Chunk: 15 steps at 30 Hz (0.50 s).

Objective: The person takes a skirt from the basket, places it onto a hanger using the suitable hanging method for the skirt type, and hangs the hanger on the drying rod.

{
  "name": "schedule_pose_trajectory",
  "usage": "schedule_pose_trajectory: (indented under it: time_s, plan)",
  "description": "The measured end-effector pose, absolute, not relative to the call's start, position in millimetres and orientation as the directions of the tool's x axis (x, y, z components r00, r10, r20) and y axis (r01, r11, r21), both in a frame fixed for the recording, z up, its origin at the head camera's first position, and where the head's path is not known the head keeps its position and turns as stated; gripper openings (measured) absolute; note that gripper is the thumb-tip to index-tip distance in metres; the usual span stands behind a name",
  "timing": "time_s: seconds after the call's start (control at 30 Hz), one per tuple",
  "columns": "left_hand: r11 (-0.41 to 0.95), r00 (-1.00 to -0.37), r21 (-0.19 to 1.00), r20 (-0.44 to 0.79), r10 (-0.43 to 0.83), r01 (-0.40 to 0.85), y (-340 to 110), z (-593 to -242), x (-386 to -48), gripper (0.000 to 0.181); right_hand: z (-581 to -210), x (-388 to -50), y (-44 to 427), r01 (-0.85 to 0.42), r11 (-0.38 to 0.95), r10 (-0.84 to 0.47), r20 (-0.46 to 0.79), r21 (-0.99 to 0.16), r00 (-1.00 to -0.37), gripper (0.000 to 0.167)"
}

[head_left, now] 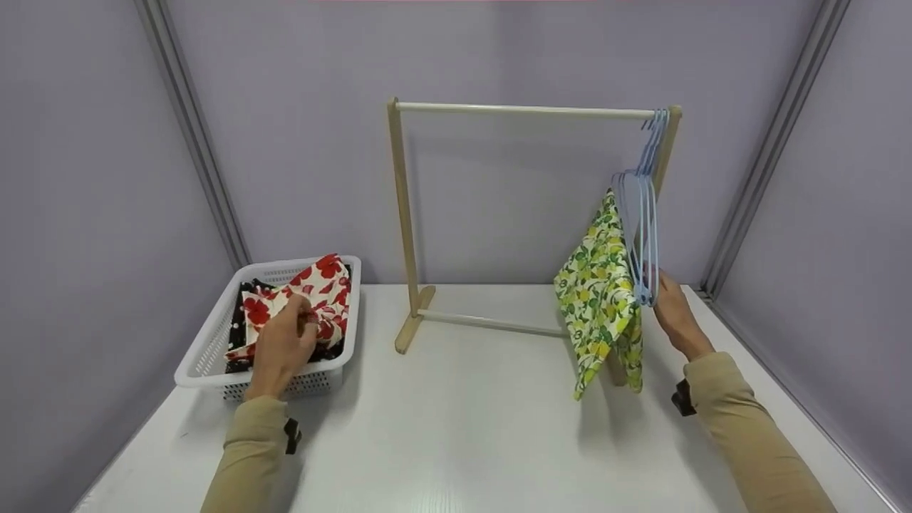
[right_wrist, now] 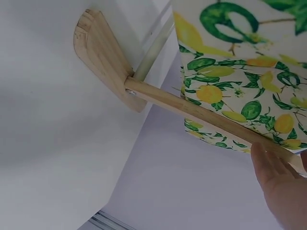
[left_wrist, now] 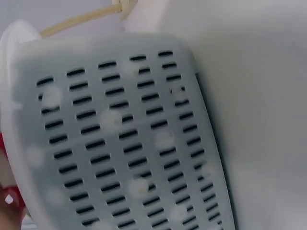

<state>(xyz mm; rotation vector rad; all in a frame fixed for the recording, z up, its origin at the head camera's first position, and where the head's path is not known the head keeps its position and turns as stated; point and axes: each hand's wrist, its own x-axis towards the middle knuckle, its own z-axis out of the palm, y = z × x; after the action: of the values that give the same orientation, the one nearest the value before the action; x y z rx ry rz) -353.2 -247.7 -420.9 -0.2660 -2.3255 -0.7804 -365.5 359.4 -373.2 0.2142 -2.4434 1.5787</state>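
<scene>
A white cloth with red flowers [head_left: 331, 285] lies on top of black dotted fabric [head_left: 236, 324] in a white plastic basket [head_left: 192, 370]. My left hand [head_left: 283, 345] is over the basket, fingers curled, pinching a bunched part of the flowered cloth. On the right, a lemon-print cloth [head_left: 598, 285] hangs on the wooden rack [head_left: 403, 206] beside several blue hangers [head_left: 647, 214]. My right hand [head_left: 677, 313] is at the lower ends of the hangers. In the right wrist view its extended fingers [right_wrist: 261, 163] are against the rack's wooden post [right_wrist: 206, 115].
The rack's top rail [head_left: 524, 109] runs across to the hangers at its right end. A lower bar [head_left: 491, 325] joins its feet near the white table [head_left: 456, 442]. Pale panels with metal corner posts [head_left: 196, 135] enclose the table on three sides.
</scene>
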Motion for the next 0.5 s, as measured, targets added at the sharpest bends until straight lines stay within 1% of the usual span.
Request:
schedule_pose_trajectory:
  time_s: [0.07, 0.13, 0.2, 0.27, 0.33, 0.37, 0.43, 0.5]
  plan:
    - [0.807, -0.814, 0.466, 0.580, 0.032, 0.363, -250.3, -421.6, -350.0, 0.043, -374.7, -367.5, 360.3, -0.235, 0.424, 0.009, 0.264, -0.875, -0.965, 0.076]
    - [0.826, -0.855, 0.442, 0.512, 0.087, 0.349, -251.7, -422.2, -348.3, 0.058, -374.5, -367.5, 360.3, -0.234, 0.425, 0.016, 0.266, -0.874, -0.964, 0.078]
    - [0.849, -0.886, 0.415, 0.447, 0.122, 0.327, -252.0, -421.7, -347.3, 0.062, -374.4, -367.5, 360.0, -0.232, 0.427, 0.023, 0.267, -0.874, -0.964, 0.079]
    - [0.873, -0.913, 0.402, 0.392, 0.109, 0.277, -252.2, -419.5, -346.6, 0.060, -374.3, -367.6, 359.4, -0.231, 0.425, 0.021, 0.265, -0.875, -0.964, 0.079]
    - [0.883, -0.944, 0.426, 0.325, 0.053, 0.196, -252.5, -415.4, -345.6, 0.055, -373.9, -367.2, 358.5, -0.233, 0.429, 0.017, 0.265, -0.873, -0.964, 0.078]
    - [0.883, -0.956, 0.443, 0.294, 0.018, 0.153, -252.7, -412.9, -345.4, 0.051, -373.6, -366.9, 358.2, -0.235, 0.433, 0.020, 0.269, -0.871, -0.963, 0.077]
    - [0.873, -0.972, 0.481, 0.230, -0.040, 0.078, -252.8, -407.9, -345.3, 0.037, -372.4, -365.6, 357.2, -0.249, 0.431, 0.030, 0.290, -0.867, -0.956, 0.075]
    - [0.863, -0.977, 0.504, 0.200, -0.073, 0.038, -252.9, -404.1, -345.8, 0.027, -369.4, -363.1, 355.5, -0.267, 0.436, 0.055, 0.322, -0.859, -0.945, 0.073]
